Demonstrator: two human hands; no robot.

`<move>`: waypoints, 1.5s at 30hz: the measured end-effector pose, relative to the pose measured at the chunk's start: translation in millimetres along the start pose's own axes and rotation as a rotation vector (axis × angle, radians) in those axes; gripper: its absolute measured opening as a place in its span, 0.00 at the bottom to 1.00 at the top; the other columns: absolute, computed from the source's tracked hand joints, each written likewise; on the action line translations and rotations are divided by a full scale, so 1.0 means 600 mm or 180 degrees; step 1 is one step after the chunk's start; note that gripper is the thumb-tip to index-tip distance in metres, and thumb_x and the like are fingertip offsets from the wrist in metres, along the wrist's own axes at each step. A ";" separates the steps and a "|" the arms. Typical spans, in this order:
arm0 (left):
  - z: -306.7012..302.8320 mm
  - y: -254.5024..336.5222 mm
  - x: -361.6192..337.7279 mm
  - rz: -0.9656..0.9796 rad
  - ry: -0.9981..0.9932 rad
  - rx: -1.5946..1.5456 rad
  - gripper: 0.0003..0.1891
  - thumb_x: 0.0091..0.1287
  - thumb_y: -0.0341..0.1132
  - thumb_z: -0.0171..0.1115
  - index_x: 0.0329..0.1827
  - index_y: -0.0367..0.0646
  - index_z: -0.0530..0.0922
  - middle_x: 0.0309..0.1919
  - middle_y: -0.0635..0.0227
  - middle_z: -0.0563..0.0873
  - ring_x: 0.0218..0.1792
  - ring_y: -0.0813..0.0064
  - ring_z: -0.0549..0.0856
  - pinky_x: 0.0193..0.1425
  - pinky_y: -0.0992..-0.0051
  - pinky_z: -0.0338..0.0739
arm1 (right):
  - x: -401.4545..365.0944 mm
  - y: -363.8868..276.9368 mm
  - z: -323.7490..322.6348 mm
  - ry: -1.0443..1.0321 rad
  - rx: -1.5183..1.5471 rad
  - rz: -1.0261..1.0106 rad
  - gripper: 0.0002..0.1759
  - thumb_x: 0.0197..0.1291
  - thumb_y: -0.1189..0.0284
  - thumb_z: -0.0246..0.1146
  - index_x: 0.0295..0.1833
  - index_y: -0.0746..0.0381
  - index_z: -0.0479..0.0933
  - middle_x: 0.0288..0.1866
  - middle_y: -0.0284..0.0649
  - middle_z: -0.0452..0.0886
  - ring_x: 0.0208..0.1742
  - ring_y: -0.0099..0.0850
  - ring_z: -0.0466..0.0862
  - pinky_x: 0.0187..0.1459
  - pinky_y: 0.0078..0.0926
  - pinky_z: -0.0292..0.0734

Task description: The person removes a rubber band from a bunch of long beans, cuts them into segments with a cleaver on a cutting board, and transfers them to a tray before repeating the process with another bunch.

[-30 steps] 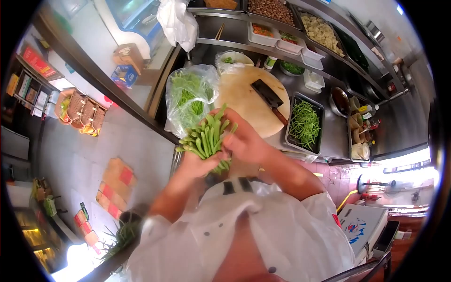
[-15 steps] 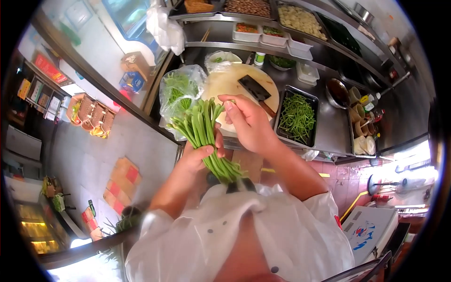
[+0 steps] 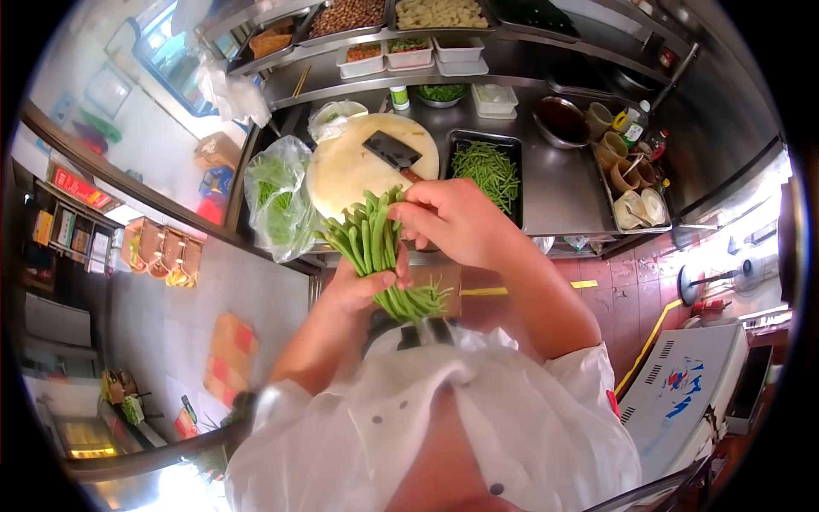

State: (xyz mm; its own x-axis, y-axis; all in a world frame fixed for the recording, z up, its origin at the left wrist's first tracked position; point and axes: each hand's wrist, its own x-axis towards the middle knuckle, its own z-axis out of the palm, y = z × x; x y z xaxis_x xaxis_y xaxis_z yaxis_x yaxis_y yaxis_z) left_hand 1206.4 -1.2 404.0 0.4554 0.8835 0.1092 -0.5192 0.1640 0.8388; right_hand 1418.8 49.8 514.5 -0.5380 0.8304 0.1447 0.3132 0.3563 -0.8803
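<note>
A bundle of long green beans (image 3: pixel 373 243) is upright in front of my chest, with my left hand (image 3: pixel 368 283) wrapped round its lower part. My right hand (image 3: pixel 439 218) is closed in a pinch at the upper right side of the bundle, touching the bean ends; its fingertips partly hide what they grip. Behind the bundle is a round cutting board (image 3: pixel 341 175), and on it lies a cleaver (image 3: pixel 392 150) with its handle toward my right hand. To the right, a black tray (image 3: pixel 522 171) holds cut green beans (image 3: pixel 486 173).
Left of the board lies a clear plastic bag of greens (image 3: pixel 277 192). A bowl of dark liquid (image 3: pixel 561 122) and a tray of cups and bottles (image 3: pixel 636 226) are at the right. Shelves above carry food trays (image 3: pixel 439 13). A white box (image 3: pixel 682 392) stands at lower right.
The view has turned, so the counter appears shifted left. My right hand has moved from above the bean tips down against the bundle's upper right side. My left hand still grips the bundle.
</note>
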 end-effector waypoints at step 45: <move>0.022 -0.012 0.032 0.0129 0.0684 -0.0126 0.24 0.65 0.31 0.73 0.63 0.33 0.78 0.47 0.58 0.88 0.46 0.65 0.89 0.53 0.64 0.87 | -0.030 0.054 0.061 0.1442 0.0659 -0.0445 0.06 0.65 0.76 0.72 0.43 0.63 0.81 0.34 0.38 0.82 0.28 0.30 0.87 0.29 0.28 0.80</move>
State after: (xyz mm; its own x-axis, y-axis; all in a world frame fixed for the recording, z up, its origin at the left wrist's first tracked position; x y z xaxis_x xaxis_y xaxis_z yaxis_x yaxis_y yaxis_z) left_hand 1228.3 8.8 406.9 0.2712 0.9623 0.0225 -0.5638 0.1399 0.8140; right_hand 1409.8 30.8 467.0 -0.1565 0.8994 0.4082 0.0763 0.4230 -0.9029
